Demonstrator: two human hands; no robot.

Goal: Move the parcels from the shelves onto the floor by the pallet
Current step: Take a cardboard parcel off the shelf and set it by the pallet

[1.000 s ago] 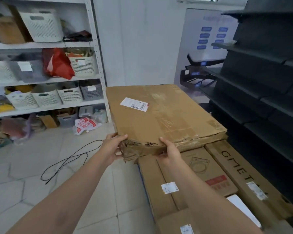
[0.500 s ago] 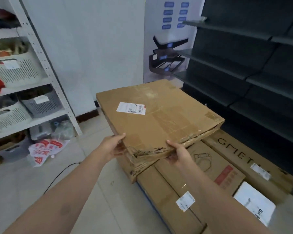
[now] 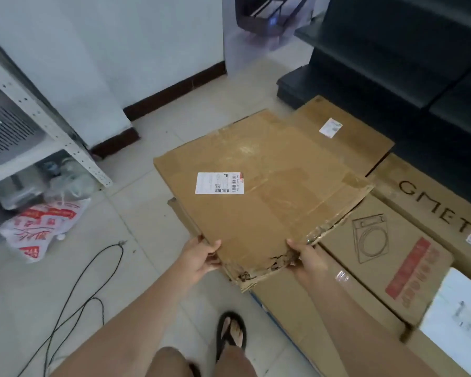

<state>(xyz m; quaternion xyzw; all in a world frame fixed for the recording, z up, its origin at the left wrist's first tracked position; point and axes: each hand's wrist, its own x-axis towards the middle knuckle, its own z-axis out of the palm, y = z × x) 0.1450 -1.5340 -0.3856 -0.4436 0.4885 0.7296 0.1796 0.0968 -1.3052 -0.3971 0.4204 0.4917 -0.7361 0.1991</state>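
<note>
A large flat cardboard parcel [image 3: 267, 186] with a white shipping label and a torn near corner is held low over the floor and the stacked boxes. My left hand [image 3: 199, 257] grips its near edge on the left, thumb on top. At the right of the torn corner my right hand [image 3: 305, 258] grips the same edge. Below it lie other flat cardboard parcels [image 3: 386, 251], one printed with a washing-machine drawing and one with dark letters [image 3: 441, 208]. A blue pallet edge [image 3: 259, 300] shows under them.
A white metal shelf [image 3: 46, 126] with baskets stands at left, with a red-and-white plastic bag [image 3: 41, 227] and a black cable [image 3: 79, 292] on the tiled floor. Black shelving [image 3: 408, 58] fills the right. My sandalled foot [image 3: 230, 333] is near the pallet.
The parcel has come down from about waist height to just above the stacked boxes, and my view has tilted down toward the floor. Both hands keep their grip.
</note>
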